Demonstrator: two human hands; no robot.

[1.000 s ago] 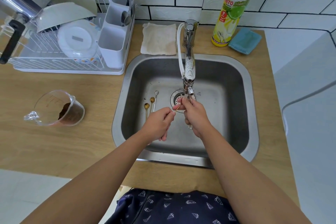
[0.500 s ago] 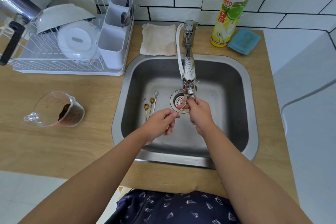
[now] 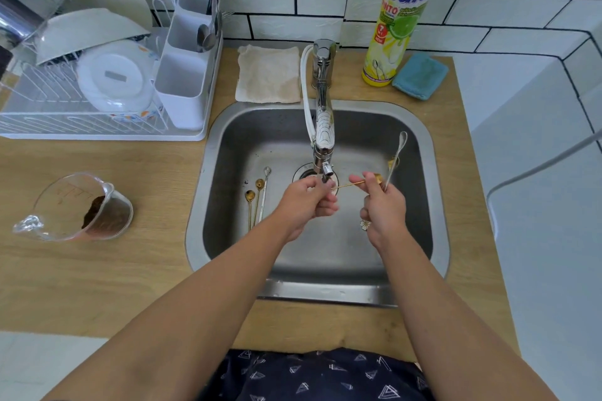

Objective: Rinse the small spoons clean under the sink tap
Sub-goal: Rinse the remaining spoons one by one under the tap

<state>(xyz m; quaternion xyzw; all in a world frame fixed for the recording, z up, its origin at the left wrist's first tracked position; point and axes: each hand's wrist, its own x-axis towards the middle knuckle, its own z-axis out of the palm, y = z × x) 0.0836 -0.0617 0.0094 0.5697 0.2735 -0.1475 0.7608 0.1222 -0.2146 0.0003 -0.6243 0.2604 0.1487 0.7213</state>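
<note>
A thin gold spoon (image 3: 350, 185) stretches level between my two hands, just below the tap spout (image 3: 325, 169). My left hand (image 3: 308, 197) pinches one end under the spout. My right hand (image 3: 382, 205) pinches the other end and also grips a silver spoon (image 3: 398, 153) and another gold one (image 3: 392, 162), both sticking up and away. A small flower-shaped handle end (image 3: 365, 224) pokes out below the right hand. Two gold spoons (image 3: 254, 202) and one silver spoon (image 3: 264, 192) lie on the sink floor (image 3: 325, 254) at the left.
A dish rack (image 3: 97, 107) with bowls and a cutlery holder stands at the back left. A tipped measuring cup (image 3: 84, 208) with brown residue lies left of the sink. Behind the sink are a cloth (image 3: 268, 75), a detergent bottle (image 3: 400, 16) and a blue sponge (image 3: 420, 75).
My right hand has moved right, away from the spout, drawing the gold spoon sideways; the spoons it holds have come into view. The left hand has shifted up under the spout.
</note>
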